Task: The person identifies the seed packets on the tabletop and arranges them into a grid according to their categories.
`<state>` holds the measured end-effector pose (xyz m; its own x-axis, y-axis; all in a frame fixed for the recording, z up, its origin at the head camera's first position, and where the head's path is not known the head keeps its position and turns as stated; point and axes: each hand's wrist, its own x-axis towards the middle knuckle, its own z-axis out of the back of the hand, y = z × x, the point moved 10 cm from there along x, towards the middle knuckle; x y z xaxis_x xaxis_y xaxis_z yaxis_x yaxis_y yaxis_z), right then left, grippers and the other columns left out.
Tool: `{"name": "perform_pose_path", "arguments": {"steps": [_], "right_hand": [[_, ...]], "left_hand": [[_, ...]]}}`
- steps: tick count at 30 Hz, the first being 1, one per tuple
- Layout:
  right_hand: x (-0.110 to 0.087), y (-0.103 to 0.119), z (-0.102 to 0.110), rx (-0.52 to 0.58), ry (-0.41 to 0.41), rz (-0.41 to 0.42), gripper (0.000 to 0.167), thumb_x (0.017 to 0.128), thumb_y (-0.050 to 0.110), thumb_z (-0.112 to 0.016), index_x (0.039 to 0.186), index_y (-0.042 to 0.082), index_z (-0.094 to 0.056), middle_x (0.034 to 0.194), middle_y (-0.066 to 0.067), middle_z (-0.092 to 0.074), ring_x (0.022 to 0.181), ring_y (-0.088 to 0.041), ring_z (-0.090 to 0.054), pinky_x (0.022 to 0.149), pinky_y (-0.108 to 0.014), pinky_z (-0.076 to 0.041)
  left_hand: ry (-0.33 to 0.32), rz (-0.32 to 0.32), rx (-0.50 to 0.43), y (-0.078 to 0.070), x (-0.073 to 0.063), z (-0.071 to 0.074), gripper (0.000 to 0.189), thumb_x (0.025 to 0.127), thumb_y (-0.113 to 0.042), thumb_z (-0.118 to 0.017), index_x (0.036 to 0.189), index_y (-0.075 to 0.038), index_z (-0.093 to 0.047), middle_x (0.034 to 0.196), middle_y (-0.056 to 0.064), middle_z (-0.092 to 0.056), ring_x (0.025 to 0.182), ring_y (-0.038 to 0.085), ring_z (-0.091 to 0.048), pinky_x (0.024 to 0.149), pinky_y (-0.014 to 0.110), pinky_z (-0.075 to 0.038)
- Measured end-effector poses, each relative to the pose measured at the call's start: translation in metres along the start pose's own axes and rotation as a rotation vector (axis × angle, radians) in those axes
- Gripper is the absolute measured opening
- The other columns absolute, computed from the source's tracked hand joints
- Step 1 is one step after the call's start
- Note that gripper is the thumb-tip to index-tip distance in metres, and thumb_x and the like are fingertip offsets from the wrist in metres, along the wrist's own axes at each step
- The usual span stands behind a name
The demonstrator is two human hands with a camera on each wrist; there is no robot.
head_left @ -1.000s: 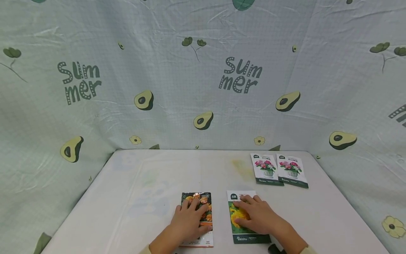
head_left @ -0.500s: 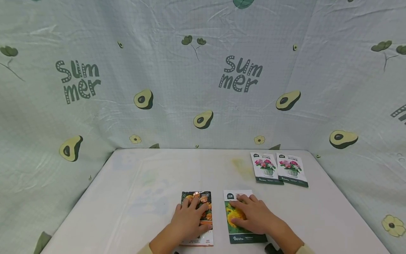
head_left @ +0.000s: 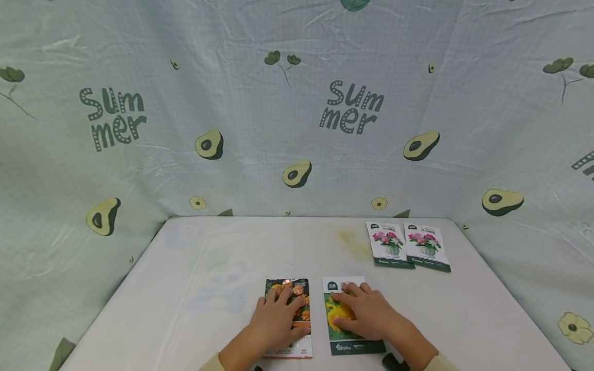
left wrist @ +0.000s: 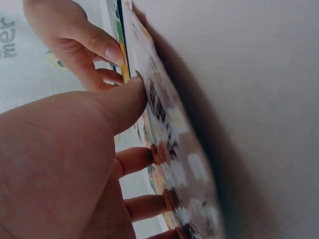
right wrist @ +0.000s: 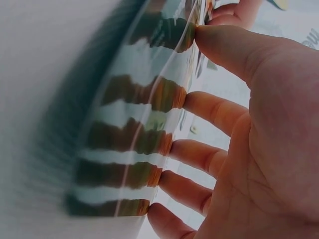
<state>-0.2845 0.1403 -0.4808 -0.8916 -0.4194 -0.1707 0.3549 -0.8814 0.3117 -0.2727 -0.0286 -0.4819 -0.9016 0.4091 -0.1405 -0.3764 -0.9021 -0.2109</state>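
On the white table lie two flower seed packets side by side. My left hand (head_left: 277, 320) rests on a packet with orange flowers (head_left: 302, 349), its fingers spread and the fingertips on the printed face. In the left wrist view, the thumb (left wrist: 127, 99) and fingertips touch that packet's surface (left wrist: 174, 124). My right hand (head_left: 371, 315) lies on the packet with a yellow flower (head_left: 339, 312), covering its right side. Seen from the right wrist, the spread fingertips press down on the glossy packet (right wrist: 149, 64). A narrow strip of table separates the two packets.
At the back right, two packets with pink flowers, one on the left (head_left: 390, 245) and one on the right (head_left: 427, 247), lie with their lower corners meeting. A printed cloth (head_left: 297, 139) hangs behind the table (head_left: 223, 257). A black wrist camera part (head_left: 395, 363) shows beneath the right wrist.
My right hand has slid the yellow-flower packet leftward, narrowing the gap to the orange-flower packet. My left hand and its packet have stayed in place.
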Motion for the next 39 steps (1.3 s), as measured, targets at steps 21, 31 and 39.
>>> {"name": "perform_pose_path", "arguments": {"steps": [21,31,39], "right_hand": [[0.0019,0.0051,0.0011,-0.024,-0.010,0.000,0.062,0.089,0.063,-0.067,0.142,0.030,-0.062,0.147,-0.007,-0.054,0.126,-0.033,-0.050,0.101,-0.061,-0.045],[0.0005,0.0050,0.0020,-0.011,-0.020,0.004,0.061,0.089,0.062,-0.068,0.141,0.030,-0.062,0.150,-0.008,-0.051,0.128,-0.035,-0.049,0.101,-0.062,-0.044],[0.0014,0.0039,0.0007,-0.041,-0.028,-0.009,0.065,0.087,0.065,-0.069,0.142,0.031,-0.062,0.150,-0.008,-0.053,0.125,-0.034,-0.051,0.102,-0.062,-0.046]], "left_hand": [[0.008,0.010,0.011,0.0022,-0.0011,-0.0003,0.067,0.088,-0.067,-0.066,0.145,-0.032,-0.054,0.151,0.009,-0.048,0.131,0.038,-0.045,0.095,0.060,-0.043],[-0.001,0.016,0.019,0.0015,-0.0005,-0.0011,0.067,0.087,-0.068,-0.067,0.143,-0.033,-0.055,0.151,0.009,-0.048,0.130,0.038,-0.045,0.095,0.060,-0.043],[0.012,0.015,0.025,0.0008,-0.0011,0.0004,0.068,0.087,-0.069,-0.065,0.144,-0.034,-0.054,0.149,0.008,-0.048,0.129,0.038,-0.045,0.094,0.059,-0.042]]}}
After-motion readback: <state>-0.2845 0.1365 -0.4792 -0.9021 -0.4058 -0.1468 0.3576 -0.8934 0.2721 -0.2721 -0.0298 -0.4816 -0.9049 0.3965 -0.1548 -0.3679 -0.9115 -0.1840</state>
